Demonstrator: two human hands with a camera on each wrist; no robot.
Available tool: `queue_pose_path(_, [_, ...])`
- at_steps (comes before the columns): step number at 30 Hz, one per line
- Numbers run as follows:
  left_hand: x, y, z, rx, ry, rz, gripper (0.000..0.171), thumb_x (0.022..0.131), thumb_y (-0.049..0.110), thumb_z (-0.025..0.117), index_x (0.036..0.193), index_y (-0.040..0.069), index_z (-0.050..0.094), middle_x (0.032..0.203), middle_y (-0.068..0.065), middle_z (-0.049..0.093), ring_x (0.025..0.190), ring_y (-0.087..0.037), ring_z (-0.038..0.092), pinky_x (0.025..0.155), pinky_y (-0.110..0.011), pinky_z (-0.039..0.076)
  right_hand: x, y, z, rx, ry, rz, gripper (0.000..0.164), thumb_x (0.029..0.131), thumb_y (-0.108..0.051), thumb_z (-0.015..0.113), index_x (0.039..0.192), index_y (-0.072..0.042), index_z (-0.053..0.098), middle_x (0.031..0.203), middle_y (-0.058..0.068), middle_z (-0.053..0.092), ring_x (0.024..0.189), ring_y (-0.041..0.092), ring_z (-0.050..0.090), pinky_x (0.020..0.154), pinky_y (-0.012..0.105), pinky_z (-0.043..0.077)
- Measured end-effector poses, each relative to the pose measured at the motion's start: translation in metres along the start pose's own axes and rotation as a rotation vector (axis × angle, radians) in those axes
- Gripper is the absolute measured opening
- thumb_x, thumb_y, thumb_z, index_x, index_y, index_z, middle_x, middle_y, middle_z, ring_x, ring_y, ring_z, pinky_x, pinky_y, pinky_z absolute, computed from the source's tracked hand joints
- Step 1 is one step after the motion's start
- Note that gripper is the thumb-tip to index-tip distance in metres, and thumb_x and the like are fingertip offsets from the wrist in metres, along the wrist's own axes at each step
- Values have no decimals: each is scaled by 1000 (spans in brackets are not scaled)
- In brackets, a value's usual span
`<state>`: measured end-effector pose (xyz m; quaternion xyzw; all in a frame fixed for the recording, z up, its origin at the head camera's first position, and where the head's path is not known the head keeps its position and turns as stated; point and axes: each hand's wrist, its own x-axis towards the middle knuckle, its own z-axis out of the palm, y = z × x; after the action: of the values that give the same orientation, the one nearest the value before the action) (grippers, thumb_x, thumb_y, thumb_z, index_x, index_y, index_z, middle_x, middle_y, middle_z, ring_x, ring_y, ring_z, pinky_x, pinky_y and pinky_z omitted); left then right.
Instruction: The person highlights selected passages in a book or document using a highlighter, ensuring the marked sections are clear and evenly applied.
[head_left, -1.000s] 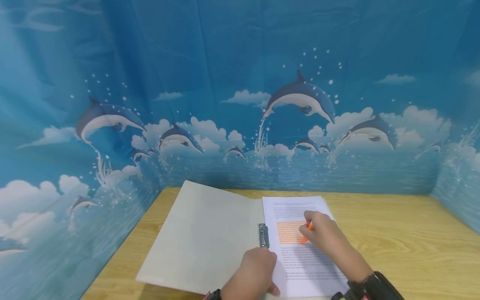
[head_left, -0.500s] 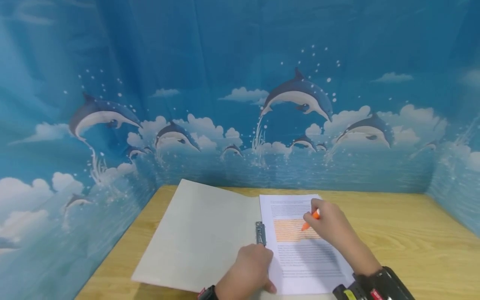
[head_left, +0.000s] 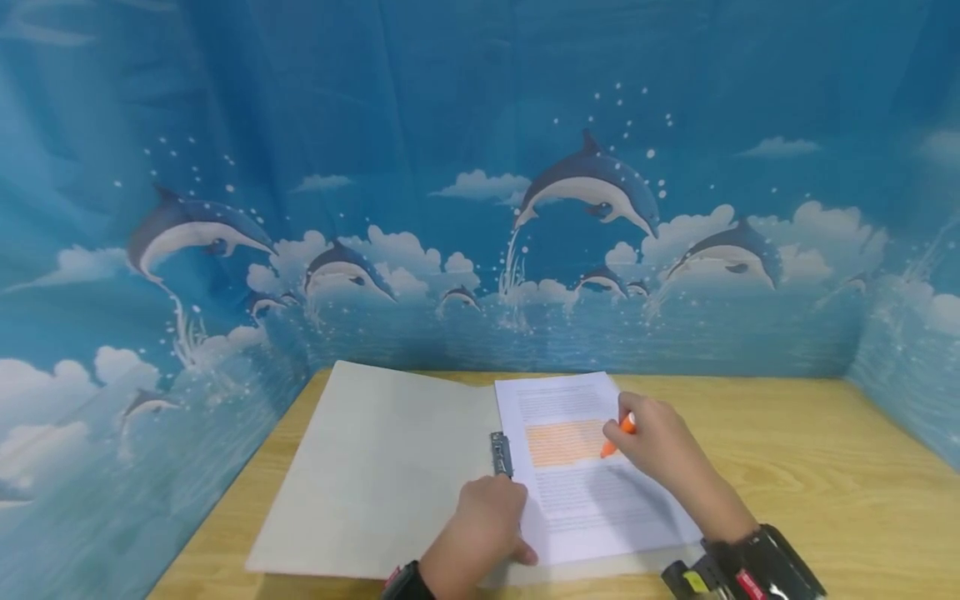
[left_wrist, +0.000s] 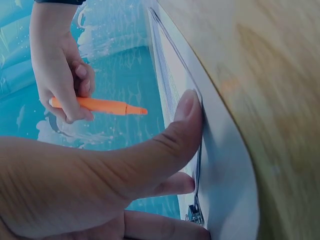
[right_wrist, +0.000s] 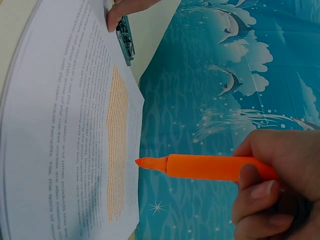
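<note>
My right hand (head_left: 663, 442) pinches an orange highlighter (right_wrist: 210, 167) with its tip bare. In the right wrist view the tip hangs just off the page surface. Below it lies a stack of printed paper (head_left: 585, 525), with a block of lines coloured orange, inside an open pale folder (head_left: 375, 475). My left hand (head_left: 483, 517) rests at the folder's fold, below a metal clip (head_left: 501, 454). In the left wrist view its thumb (left_wrist: 187, 112) presses on the paper's edge, and the other fingers reach toward the clip.
A wooden table (head_left: 810, 467) carries the folder, with bare wood to its right. Behind and at the sides hangs a blue curtain (head_left: 450, 83) printed with dolphins and clouds. Both wrists wear black straps (head_left: 765, 567).
The folder with its paper has slid left and turned slightly, my left hand moving along with it. My right hand has shifted a little right and raised the highlighter from the orange block.
</note>
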<state>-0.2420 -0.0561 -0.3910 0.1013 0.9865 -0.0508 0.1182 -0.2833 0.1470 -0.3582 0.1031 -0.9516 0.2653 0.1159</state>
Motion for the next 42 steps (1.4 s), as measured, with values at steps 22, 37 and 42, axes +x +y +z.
queue_pose_path(22, [-6, 12, -5, 43, -21, -26, 46, 50, 41, 81, 84, 13, 69, 69, -2, 67, 59, -15, 57, 71, -31, 57, 2, 2, 4, -9, -1, -1, 17, 77, -14, 67, 70, -8, 53, 60, 5, 53, 47, 15, 42, 43, 27, 38])
queue_pose_path(37, [-7, -1, -4, -28, 14, 37, 49, 51, 38, 85, 86, 9, 68, 70, -3, 64, 58, -14, 51, 62, -29, 52, 0, 0, 4, -16, 16, -27, 16, 77, -12, 67, 70, -8, 53, 59, 5, 51, 49, 15, 41, 45, 28, 38])
queue_pose_path(42, [-7, -4, -5, -50, 19, 44, 51, 50, 43, 83, 84, 8, 68, 67, -3, 63, 58, -15, 51, 60, -29, 51, 0, 3, -2, -26, -42, 2, 15, 78, -14, 67, 73, -6, 55, 59, 5, 54, 48, 15, 44, 44, 27, 39])
